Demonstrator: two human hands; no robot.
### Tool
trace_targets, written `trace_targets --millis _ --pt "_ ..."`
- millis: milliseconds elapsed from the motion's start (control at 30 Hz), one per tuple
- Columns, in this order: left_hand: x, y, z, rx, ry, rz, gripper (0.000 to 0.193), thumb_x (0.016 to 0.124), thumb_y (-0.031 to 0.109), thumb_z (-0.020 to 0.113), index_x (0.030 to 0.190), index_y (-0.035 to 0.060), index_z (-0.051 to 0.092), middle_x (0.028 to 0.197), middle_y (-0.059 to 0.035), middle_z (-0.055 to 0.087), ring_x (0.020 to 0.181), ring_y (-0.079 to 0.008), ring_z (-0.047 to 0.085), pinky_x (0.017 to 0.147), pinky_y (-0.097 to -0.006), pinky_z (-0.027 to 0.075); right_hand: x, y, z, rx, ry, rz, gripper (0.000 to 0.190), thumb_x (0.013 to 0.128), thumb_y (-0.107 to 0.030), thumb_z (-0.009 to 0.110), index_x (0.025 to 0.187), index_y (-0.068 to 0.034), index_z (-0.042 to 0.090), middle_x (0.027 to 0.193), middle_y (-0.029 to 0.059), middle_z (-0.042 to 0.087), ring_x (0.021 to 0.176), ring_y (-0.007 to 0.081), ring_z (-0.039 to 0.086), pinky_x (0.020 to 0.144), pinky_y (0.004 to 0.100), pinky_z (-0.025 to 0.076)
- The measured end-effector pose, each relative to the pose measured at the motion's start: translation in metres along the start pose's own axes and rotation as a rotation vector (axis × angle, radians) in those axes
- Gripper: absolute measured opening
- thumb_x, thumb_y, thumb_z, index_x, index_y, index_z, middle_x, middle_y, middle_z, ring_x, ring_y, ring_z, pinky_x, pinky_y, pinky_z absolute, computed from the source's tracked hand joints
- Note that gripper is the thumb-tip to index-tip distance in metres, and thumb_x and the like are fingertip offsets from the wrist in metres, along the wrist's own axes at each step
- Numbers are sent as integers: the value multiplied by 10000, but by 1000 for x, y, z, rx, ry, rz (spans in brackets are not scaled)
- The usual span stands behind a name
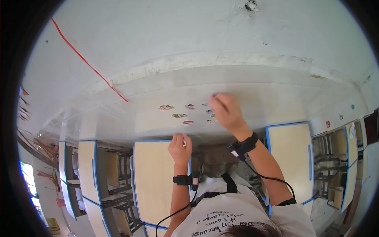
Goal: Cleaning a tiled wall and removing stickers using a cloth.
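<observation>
My right hand (227,112) is raised against the white tiled lower wall (142,109), fingers curled and blurred. A dark speck shows at its fingertips, too blurred to identify. Around and left of this hand are several small cartoon stickers on the tiles, among them a wide one (165,107), a greenish one (179,115) and a reddish one (188,122). Some are partly hidden behind the hand. Above the right edge of a school desk (154,177), my left hand (181,149) is closed around a small white object (184,143), mostly covered by the fingers.
To my right stands another blue-edged desk (290,160). More desks (88,169) and chairs (114,169) line the left. A red line (86,61) slants down the wall. Black cables (269,177) run from both wrist straps. More stickers (328,123) are at far right.
</observation>
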State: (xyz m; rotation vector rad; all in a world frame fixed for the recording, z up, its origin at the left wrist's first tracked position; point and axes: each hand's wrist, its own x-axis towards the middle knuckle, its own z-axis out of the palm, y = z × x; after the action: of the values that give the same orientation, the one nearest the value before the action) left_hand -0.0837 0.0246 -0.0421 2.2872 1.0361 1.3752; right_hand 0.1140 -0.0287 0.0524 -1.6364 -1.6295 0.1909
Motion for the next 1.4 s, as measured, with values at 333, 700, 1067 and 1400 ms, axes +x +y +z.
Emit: trace_targets --millis 333,700,1067,1400 --pt "9 11 8 -24 12 99 233 755 -26 608 979 40 609 952 -127 577 758 -221 587 625 -314 487 -42 54 65 -355 98 -433 240 750 -85 589 986 -64 555 915 73 556 766 257 560 657 350 468" --pt "15 36 31 -589 -610 -273 297 785 150 682 1026 5 588 978 -139 599 838 -256 577 763 -340 466 -76 23 56 282 162 175 234 865 -218 588 1002 -32 547 846 157 630 786 327 624 662 357 482" --pt "22 38 30 -457 -389 -316 162 820 72 633 947 -2 567 858 -121 582 764 -203 558 714 -299 456 -91 36 53 390 402 250 315 802 -87 641 1088 -47 515 907 68 563 695 153 515 621 273 424" --pt "117 72 -15 -2 652 93 253 797 39 660 1028 -7 568 922 -110 573 823 -209 547 738 -319 457 -123 55 66 276 385 349 61 820 -74 621 841 -30 585 644 70 525 529 159 465 513 262 398"
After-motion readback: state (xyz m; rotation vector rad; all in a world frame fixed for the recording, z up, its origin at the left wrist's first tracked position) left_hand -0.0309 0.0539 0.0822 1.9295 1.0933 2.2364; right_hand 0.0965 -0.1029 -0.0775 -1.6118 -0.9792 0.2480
